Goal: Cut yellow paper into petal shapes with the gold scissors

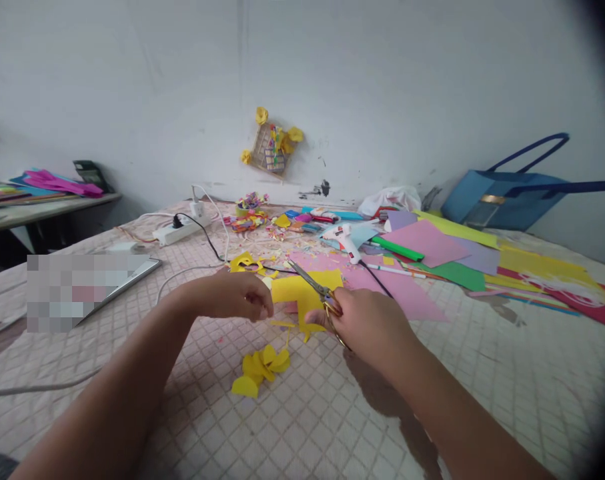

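Note:
My right hand (369, 327) grips a pair of scissors (309, 278) by gold-coloured handles, blades pointing up and left over a cut sheet of yellow paper (288, 289). Close to the sheet's left edge is my left hand (237, 297), its fingers curled together; whatever they may hold is hidden. Rounded yellow paper petals (265, 363) lie in a small heap on the quilted cloth, nearer to me than both hands. Behind my left hand is a yellow paper scrap with cut-out holes (245, 261).
A white glue gun (343, 241) with a black cord lies behind the scissors. Coloured paper sheets (427, 243) spread to the right, near a blue bag (505, 197). At left are a power strip (179, 230), cables and a tablet-like device (132, 277). A decorated craft piece (262, 150) hangs on the wall.

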`<state>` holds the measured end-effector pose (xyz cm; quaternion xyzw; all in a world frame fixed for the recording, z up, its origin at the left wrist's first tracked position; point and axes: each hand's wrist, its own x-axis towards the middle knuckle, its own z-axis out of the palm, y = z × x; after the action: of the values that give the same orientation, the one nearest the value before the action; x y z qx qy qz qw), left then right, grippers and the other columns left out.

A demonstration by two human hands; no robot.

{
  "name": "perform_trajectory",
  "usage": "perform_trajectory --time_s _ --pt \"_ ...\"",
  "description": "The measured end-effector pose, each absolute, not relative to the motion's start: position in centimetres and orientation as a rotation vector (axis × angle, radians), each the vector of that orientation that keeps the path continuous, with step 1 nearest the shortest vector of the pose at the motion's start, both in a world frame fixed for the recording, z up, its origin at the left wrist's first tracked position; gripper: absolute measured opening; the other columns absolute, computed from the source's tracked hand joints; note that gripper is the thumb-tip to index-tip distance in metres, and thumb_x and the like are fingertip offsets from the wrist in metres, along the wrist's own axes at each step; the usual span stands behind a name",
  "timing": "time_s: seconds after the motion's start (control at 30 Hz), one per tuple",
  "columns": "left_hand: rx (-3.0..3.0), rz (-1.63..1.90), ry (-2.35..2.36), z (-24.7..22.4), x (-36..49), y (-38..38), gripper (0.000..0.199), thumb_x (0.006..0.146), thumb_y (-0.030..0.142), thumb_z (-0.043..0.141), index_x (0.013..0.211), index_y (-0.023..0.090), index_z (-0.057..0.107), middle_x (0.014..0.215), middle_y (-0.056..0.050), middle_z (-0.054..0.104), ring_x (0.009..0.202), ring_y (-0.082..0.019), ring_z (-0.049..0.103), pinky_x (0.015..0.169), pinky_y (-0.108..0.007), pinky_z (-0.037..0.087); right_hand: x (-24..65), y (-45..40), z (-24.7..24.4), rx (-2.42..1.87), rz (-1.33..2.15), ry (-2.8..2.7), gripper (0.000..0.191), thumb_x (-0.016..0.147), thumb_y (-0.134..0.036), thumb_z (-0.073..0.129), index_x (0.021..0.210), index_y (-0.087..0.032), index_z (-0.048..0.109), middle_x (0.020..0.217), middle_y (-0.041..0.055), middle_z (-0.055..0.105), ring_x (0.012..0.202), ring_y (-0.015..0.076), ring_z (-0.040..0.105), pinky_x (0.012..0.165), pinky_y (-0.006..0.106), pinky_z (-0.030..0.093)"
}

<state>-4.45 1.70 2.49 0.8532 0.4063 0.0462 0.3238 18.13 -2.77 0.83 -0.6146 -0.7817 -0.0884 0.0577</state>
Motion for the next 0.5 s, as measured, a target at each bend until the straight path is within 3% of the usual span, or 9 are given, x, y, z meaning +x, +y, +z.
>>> perform_trajectory --time_s 0.13,0.27,0.4,0.5 --pt "2.071 -0.045 0.908 2.8 -4.2 1.0 0.024 0.073 0.025 0.054 0.093 0.022 0.068 0.067 -0.001 0.067 0.058 -0.013 0.057 0.053 -0.020 0.041 18.2 -2.7 0.7 -1.842 -0.272 -2.370 0.056 0.084 -0.062 0.029 0.070 -0.018 0.060 0.062 0.0069 0.065 0.058 0.0244 0.063 0.041 0.027 0.019" --pt "2.129 0.071 1.000 2.6 -3.3 0.9 0.022 0.077 0.029 0.049 0.090 0.021 0.066 0.052 0.003 0.057 0.049 -0.010 0.051 0.047 -0.018 0.036 18.1 -2.8 0.8 -1.848 -0.266 -2.370 0.047 0.085 -0.056 0.036 0.071 -0.018 0.060 0.063 0.0065 0.064 0.057 0.0233 0.062 0.041 0.027 0.021" --pt "2.357 0.146 1.098 1.5 -2.2 1.2 0.024 0.067 0.031 0.061 0.089 0.021 0.064 0.067 0.002 0.059 0.059 -0.012 0.052 0.050 -0.019 0.035 18.0 -2.9 0.8 -1.859 -0.243 -2.371 0.051 0.086 -0.058 0.032 0.070 -0.018 0.060 0.062 0.0067 0.064 0.056 0.0226 0.061 0.042 0.026 0.022" --pt "2.479 0.108 1.086 0.7 -1.7 1.4 0.013 0.070 0.026 0.056 0.079 0.019 0.063 0.071 0.000 0.060 0.062 -0.012 0.052 0.052 -0.021 0.034 18.1 -2.9 0.7 -1.827 -0.232 -2.366 0.056 0.084 -0.062 0.028 0.068 -0.018 0.059 0.062 0.0077 0.063 0.056 0.0230 0.060 0.042 0.027 0.021"
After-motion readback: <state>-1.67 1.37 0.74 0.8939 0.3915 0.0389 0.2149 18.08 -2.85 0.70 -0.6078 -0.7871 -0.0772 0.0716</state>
